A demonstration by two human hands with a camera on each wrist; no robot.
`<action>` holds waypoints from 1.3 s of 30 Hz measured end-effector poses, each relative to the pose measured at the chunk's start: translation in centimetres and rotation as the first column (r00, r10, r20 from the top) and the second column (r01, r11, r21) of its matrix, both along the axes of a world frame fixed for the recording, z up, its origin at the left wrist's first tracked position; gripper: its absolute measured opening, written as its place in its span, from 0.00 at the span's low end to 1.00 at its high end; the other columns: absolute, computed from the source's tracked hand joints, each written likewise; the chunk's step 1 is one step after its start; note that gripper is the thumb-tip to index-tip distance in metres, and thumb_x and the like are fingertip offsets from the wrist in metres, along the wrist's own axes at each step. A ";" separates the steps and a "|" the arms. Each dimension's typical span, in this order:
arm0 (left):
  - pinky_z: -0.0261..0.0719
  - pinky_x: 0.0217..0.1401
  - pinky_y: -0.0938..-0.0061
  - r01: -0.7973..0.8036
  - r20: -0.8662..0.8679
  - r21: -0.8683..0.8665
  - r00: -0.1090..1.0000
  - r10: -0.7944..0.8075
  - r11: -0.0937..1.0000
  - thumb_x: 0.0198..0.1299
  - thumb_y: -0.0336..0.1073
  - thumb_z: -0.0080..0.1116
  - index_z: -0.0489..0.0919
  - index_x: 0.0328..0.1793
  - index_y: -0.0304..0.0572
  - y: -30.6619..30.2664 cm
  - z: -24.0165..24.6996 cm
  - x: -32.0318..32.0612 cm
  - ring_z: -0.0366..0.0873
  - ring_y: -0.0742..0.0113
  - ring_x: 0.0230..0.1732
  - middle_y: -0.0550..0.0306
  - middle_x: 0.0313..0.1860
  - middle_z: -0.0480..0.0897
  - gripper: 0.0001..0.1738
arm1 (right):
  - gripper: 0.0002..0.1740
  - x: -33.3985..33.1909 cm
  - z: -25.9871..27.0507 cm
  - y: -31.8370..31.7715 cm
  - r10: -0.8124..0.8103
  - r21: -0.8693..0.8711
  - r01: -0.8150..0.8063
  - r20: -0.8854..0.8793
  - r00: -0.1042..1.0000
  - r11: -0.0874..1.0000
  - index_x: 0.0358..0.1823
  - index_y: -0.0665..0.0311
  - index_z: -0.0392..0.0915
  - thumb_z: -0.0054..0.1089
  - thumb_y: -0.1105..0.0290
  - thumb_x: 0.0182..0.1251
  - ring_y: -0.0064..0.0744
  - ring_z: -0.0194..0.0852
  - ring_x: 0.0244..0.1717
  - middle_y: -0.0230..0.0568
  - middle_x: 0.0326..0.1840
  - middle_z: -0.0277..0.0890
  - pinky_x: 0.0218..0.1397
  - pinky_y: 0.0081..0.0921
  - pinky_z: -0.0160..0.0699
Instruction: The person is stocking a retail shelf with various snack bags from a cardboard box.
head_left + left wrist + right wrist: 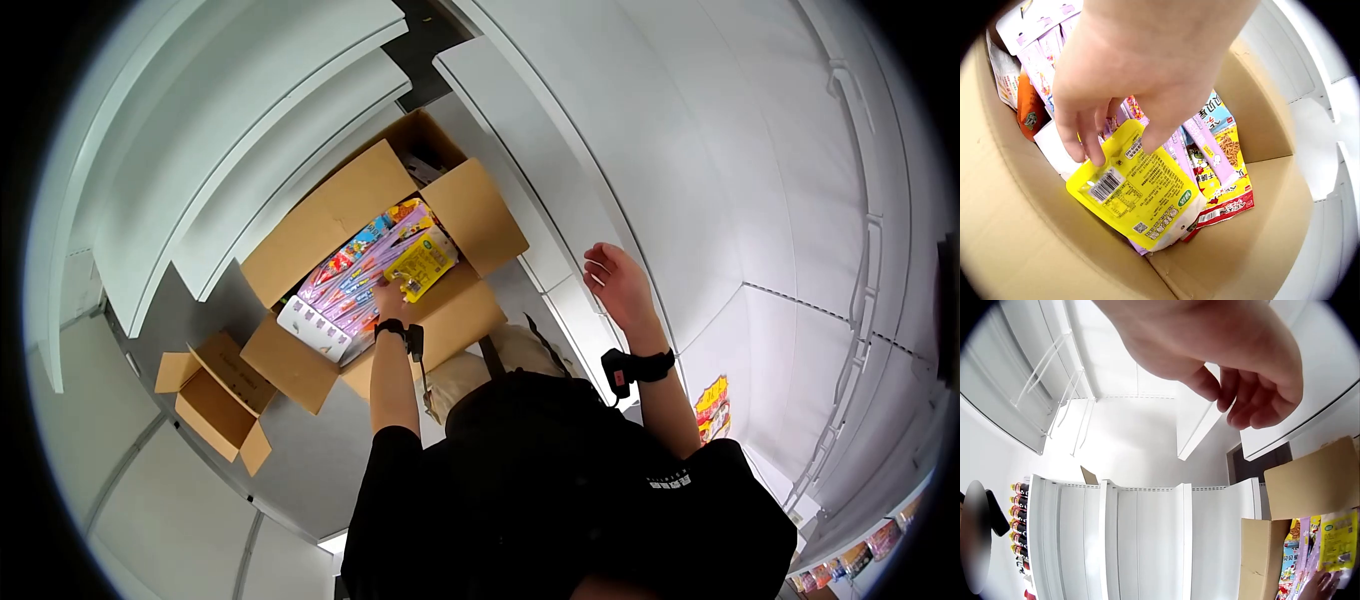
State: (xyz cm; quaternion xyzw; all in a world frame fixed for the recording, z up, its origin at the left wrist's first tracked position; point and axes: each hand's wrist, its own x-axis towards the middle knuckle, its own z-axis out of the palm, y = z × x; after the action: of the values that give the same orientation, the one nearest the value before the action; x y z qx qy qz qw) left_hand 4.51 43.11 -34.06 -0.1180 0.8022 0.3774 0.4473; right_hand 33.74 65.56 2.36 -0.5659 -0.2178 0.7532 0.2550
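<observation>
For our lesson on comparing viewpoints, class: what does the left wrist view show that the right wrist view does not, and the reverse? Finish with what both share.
Only the left wrist view: an orange packet and a white card.

Only the right wrist view: the right hand, holding nothing, and a row of bottles near the left edge.

Both: the left hand, a yellow packet, lilac packets and the cardboard box.

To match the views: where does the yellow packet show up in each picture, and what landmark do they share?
Head: the yellow packet is left of centre, slightly above mid-height.
Left wrist: slightly left of and below centre.
Right wrist: lower right, by the picture's edge.
Shared landmark: the large cardboard box.
</observation>
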 end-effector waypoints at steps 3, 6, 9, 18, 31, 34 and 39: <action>0.72 0.23 0.75 0.029 0.097 0.048 0.995 -0.033 0.998 0.49 0.39 0.64 0.78 0.44 0.39 2.3 2.7 -0.7 0.76 0.69 0.24 0.57 0.30 0.81 0.18 | 0.10 1.0 -0.3 0.1 -0.034 0.005 0.034 0.036 0.999 0.999 0.42 0.61 0.74 0.51 0.64 0.66 0.29 0.70 0.43 0.37 0.41 0.75 0.48 0.27 0.71; 0.70 0.23 0.74 0.147 0.029 0.070 0.988 -0.150 0.987 0.47 0.40 0.64 0.81 0.40 0.37 4.4 2.7 -1.8 0.76 0.69 0.23 0.55 0.27 0.81 0.17 | 0.10 1.1 -0.6 0.1 -0.062 0.032 0.061 0.035 0.997 0.998 0.42 0.62 0.74 0.51 0.64 0.66 0.29 0.71 0.43 0.37 0.41 0.75 0.48 0.27 0.71; 0.69 0.25 0.71 0.318 -0.116 0.098 0.945 -0.307 0.943 0.45 0.41 0.65 0.82 0.37 0.33 4.8 2.2 -1.9 0.75 0.69 0.23 0.53 0.25 0.81 0.17 | 0.10 0.5 -0.4 -1.3 -0.067 0.059 0.066 0.021 0.998 0.996 0.42 0.62 0.74 0.51 0.64 0.66 0.29 0.71 0.43 0.37 0.42 0.75 0.48 0.27 0.71; 0.75 0.43 0.70 0.530 -0.463 0.536 0.835 -0.296 0.657 0.51 0.30 0.57 0.77 0.39 0.31 1.5 17.3 2.6 0.78 0.63 0.37 0.51 0.39 0.81 0.10 | 0.21 -3.0 0.8 -11.4 0.051 -0.179 -0.081 -0.166 0.985 0.981 0.51 0.61 0.71 0.53 0.53 0.66 0.38 0.69 0.52 0.39 0.50 0.72 0.56 0.40 0.71; 0.68 0.59 0.57 0.987 -0.986 0.123 0.133 -0.102 0.105 0.41 0.29 0.66 0.75 0.39 0.39 -16.0 46.7 12.4 0.70 0.45 0.57 0.49 0.53 0.76 0.16 | 0.18 -2.6 8.3 -29.4 0.234 0.254 -0.114 -0.518 0.823 0.960 0.56 0.71 0.68 0.49 0.68 0.69 0.29 0.75 0.50 0.42 0.53 0.73 0.53 0.27 0.75; 0.66 0.61 0.57 0.957 -0.982 0.173 0.187 -0.039 0.232 0.43 0.30 0.67 0.75 0.44 0.39 -19.4 48.7 14.9 0.68 0.45 0.59 0.48 0.54 0.75 0.19 | 0.17 0.5 10.7 -32.1 0.233 0.357 -0.067 -0.447 0.863 0.932 0.54 0.72 0.70 0.50 0.71 0.68 0.28 0.76 0.48 0.41 0.49 0.76 0.52 0.25 0.75; 0.69 0.56 0.68 0.711 -0.729 0.618 0.678 -0.094 0.335 0.54 0.32 0.62 0.74 0.51 0.36 -19.6 49.1 14.0 0.73 0.63 0.51 0.54 0.47 0.78 0.19 | 0.17 1.3 13.9 -32.7 0.260 0.482 -0.039 -0.402 0.878 0.875 0.54 0.72 0.70 0.52 0.71 0.67 0.26 0.76 0.47 0.39 0.48 0.77 0.52 0.24 0.74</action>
State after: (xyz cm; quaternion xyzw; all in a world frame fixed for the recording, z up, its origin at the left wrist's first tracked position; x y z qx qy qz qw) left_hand 18.48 23.51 15.05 0.4658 0.5822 0.6143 0.2584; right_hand 35.01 32.82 16.28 -0.2782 -0.3683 0.8087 0.3646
